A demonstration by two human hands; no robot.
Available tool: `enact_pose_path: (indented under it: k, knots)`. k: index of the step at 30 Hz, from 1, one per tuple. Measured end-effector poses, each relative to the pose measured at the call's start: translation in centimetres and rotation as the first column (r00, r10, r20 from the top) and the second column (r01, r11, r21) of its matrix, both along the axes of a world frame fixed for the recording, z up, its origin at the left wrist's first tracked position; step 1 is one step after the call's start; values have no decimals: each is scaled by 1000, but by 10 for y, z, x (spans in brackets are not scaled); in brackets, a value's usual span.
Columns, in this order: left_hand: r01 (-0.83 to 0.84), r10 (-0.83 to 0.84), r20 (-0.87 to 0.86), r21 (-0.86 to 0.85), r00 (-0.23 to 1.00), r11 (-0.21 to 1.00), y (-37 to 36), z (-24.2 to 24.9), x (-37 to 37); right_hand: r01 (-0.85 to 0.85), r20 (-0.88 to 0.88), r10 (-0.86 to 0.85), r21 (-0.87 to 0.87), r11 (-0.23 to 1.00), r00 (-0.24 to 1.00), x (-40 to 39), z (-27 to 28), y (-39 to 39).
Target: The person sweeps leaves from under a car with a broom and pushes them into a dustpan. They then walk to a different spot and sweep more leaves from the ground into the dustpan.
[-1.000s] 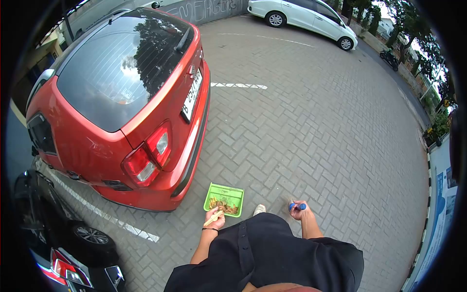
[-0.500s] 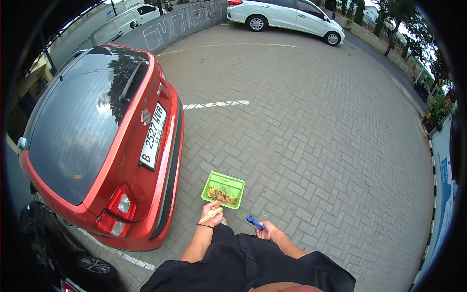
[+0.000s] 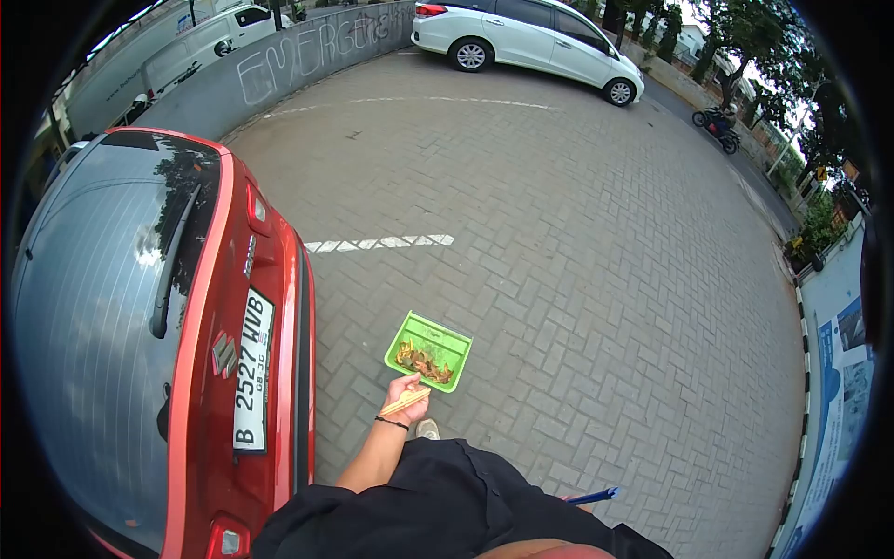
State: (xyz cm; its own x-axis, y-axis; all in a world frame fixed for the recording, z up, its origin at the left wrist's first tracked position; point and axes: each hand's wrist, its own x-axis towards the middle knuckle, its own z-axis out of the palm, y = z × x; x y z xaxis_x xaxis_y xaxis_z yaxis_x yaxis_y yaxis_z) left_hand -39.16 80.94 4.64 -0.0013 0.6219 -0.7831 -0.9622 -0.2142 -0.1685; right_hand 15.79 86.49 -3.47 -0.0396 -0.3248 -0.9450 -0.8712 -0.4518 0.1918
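A green dustpan (image 3: 441,334) with dry brown and yellow leaves (image 3: 425,363) in it is just in front of me over the paving. My left hand (image 3: 401,388), a dark band at its wrist, is closed around a pale yellow handle (image 3: 407,402) at the dustpan's near side. How the handle joins the pan is hidden by the fingers. Low on the right, a long blue handle (image 3: 596,497) sticks out past my dark shirt. Only a sliver of my right hand (image 3: 566,498) shows at its near end; the shirt covers the rest.
A red car (image 3: 291,279) stands close on my left. Beyond the grey brick paving (image 3: 577,261) are a white car (image 3: 535,42) and a low grey wall (image 3: 279,70) with writing. A motorbike with a rider (image 3: 717,128) is on the road. A blue-and-white banner (image 3: 843,373) lines the right edge.
The red car has come nearer in view and shifted left. My right hand has drawn back behind the shirt, its blue handle now pointing right. A motorbike has appeared on the road.
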Motion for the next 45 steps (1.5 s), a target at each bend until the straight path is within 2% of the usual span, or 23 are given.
enact_pose_path:
  k: [3,6,10,13,17,19,23,25,27,28,31,33,35,36,37,39,40,43,44,45]
  knots:
    - [-26,24,93,18,995,1000,51,5,-61,62,77,-67,58,996,995,-70,13,44]
    - [-34,31,46,61,998,998,91,0,-115,105,91,-112,77,991,990,-148,9,93]
    - [-166,158,155,44,975,985,144,-22,-209,128,92,-134,70,989,987,-250,-20,174]
    - [-198,196,78,28,978,980,185,-62,-281,128,104,-135,69,989,985,-328,-45,257]
    - [-340,340,34,-14,940,940,253,-107,-364,42,136,-50,60,997,989,-440,-69,388]
    - [-382,376,-87,-83,923,920,292,-93,-405,-19,149,12,42,999,989,-507,-79,451]
    - [-513,499,-138,-100,856,852,348,-63,-479,-160,191,161,-21,987,968,-652,-92,580]
    - [-557,542,-161,-62,825,828,367,-67,-515,-228,191,241,-89,970,951,-732,-116,647]
    - [-600,595,-152,17,789,800,380,-94,-560,-271,197,307,-192,943,931,-799,-190,723]
    - [-623,623,-151,52,767,780,392,-105,-578,-290,205,315,-141,947,927,-827,-209,756]
    - [-680,676,-97,-6,730,733,445,-124,-653,-340,229,334,-13,940,915,-904,-243,822]
    - [-706,704,-65,-12,707,708,467,-175,-721,-357,233,334,62,932,913,-952,-253,847]
    - [-719,717,-97,25,690,695,513,-188,-786,-213,344,192,26,977,919,-993,-214,856]
    - [-715,716,-122,60,688,697,537,-191,-816,-339,362,300,48,940,883,-999,-214,864]
    - [-714,721,-100,97,686,693,562,-191,-847,-364,371,319,56,930,872,-1008,-206,875]
    - [-709,724,-56,162,688,687,615,-180,-906,-363,344,319,71,929,883,-1042,-189,893]
    - [-730,743,-98,142,662,668,622,-198,-934,-369,351,323,73,927,879,-1063,-195,902]
    - [-732,737,37,157,675,663,692,-180,-1007,-393,312,354,70,917,881,-1140,-195,958]
    - [-712,719,-41,107,694,694,716,-178,-1033,-400,295,363,77,913,884,-1167,-198,979]
    - [-709,715,-6,130,699,694,738,-176,-1058,-405,279,369,80,911,887,-1196,-203,1002]
